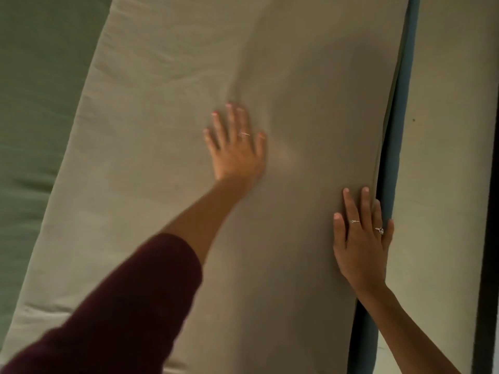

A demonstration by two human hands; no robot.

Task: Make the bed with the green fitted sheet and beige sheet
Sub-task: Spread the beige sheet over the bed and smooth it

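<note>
A blue bed edge (pixel 397 168) runs top to bottom at the right. Just beside it stands a pale wall (pixel 445 157), with a dark strip (pixel 487 292) at far right.

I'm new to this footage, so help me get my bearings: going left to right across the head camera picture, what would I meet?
green fitted sheet → beige sheet → left hand → right hand → blue bed edge → pale wall
</note>
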